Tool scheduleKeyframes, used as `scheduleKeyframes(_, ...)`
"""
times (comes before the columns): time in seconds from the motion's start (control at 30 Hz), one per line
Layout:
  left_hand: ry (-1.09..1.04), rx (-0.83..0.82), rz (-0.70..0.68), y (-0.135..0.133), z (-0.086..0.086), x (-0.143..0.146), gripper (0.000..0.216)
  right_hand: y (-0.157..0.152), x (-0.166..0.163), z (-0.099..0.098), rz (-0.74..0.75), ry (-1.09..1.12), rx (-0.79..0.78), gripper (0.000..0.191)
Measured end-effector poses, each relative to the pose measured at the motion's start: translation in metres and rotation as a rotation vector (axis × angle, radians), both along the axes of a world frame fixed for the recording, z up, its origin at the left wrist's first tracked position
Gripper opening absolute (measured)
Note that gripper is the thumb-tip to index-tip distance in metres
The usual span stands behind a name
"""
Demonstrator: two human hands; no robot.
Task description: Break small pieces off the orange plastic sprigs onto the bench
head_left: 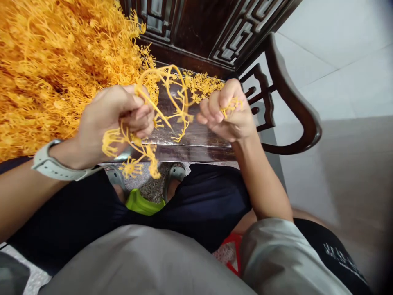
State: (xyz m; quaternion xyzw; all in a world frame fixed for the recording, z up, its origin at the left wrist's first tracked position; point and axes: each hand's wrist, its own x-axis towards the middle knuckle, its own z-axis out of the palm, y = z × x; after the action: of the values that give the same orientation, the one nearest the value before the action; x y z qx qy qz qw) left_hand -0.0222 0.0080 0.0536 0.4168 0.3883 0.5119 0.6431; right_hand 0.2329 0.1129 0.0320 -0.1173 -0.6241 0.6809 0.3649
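My left hand (115, 112), with a pale watch band on the wrist, is closed around yellow plastic flower stems. Several of these branched stems (181, 96) loop up from the fist toward the right, and frilly flower heads (135, 159) dangle below it. My right hand (227, 108) is closed with the fingers curled, and a small yellow flower piece (231, 107) pokes out of the grip. Whether a stem still joins the two hands I cannot tell. Both hands are raised over a dark wooden bench.
A big heap of yellow plastic flowers (61, 61) fills the left. More small pieces (202, 84) lie along the back of the bench seat (196, 139). A curved wooden armrest (307, 123) stands at the right. Something lime green (143, 203) sits between my feet.
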Motion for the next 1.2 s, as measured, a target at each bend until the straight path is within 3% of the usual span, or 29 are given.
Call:
scheduleKeyframes(0.1,0.005,0.019,0.056,0.009,-0.004,-0.013,0.03,0.015,0.026,0.005,-0.134,-0.3,0.07,0.036)
scheduleKeyframes(0.27,0.041,-0.029,0.074,0.018,-0.009,-0.013,0.014,0.041,0.052,-0.02,0.136,-0.707,0.119,0.031)
scheduleKeyframes(0.33,0.078,-0.047,0.094,0.018,-0.007,-0.008,0.015,0.053,0.058,-0.036,-0.005,-0.642,0.031,0.031)
scheduleKeyframes(0.47,0.104,-0.082,0.115,0.017,-0.002,0.001,0.019,0.071,0.069,-0.057,-0.508,-0.35,-0.305,0.034)
scheduleKeyframes(0.57,0.128,-0.081,0.117,0.02,-0.005,0.003,0.024,0.073,0.077,-0.062,-0.592,-0.381,-0.439,0.033)
scheduleKeyframes(0.67,0.164,-0.086,0.134,0.024,-0.009,0.002,0.027,0.069,0.08,-0.068,-0.472,-0.551,-0.344,0.031)
scheduleKeyframes(0.8,0.186,-0.119,0.118,0.026,-0.014,0.003,0.028,0.058,0.065,-0.082,-0.157,-0.877,0.019,0.028)
scheduleKeyframes(0.97,0.178,-0.14,0.106,0.027,-0.018,0.005,0.032,0.038,0.029,-0.101,0.127,-1.107,0.369,0.043)
scheduleKeyframes(1.1,0.205,-0.138,0.074,0.028,-0.025,0.001,0.03,0.028,0.006,-0.111,0.262,-1.206,0.521,0.022)
scheduleKeyframes(1.2,0.285,-0.089,0.021,0.027,-0.031,-0.004,0.031,0.03,0.0,-0.112,0.321,-1.149,0.529,0.003)
